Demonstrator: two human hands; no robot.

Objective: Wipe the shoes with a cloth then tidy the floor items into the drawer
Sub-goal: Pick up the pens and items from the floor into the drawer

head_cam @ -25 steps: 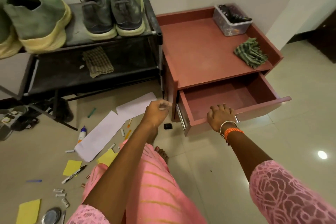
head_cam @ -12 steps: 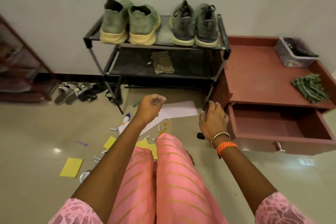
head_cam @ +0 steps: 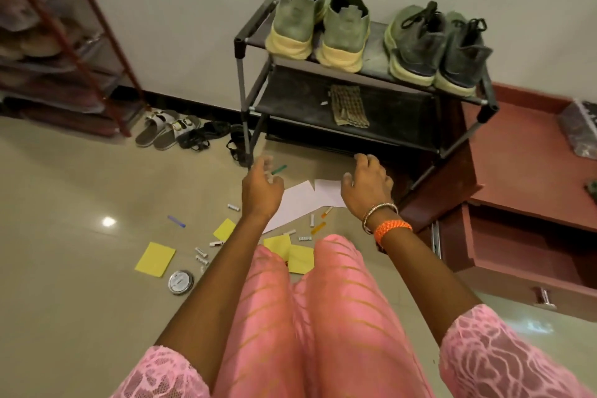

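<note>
At frame centre, the left hand and right hand hover with loose, empty fingers above white papers; open drawer at right.

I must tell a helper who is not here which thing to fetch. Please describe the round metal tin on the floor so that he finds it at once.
Start at the black shoe rack by the wall and look down to the littered floor before it. Nearest the viewer, left of the pink-clad knees, lies the tin, beside a yellow note. It alone is round and shiny.

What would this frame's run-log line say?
phase: floor tidy | left hand: over white paper, grip unclear | right hand: open, empty | drawer: open
</note>
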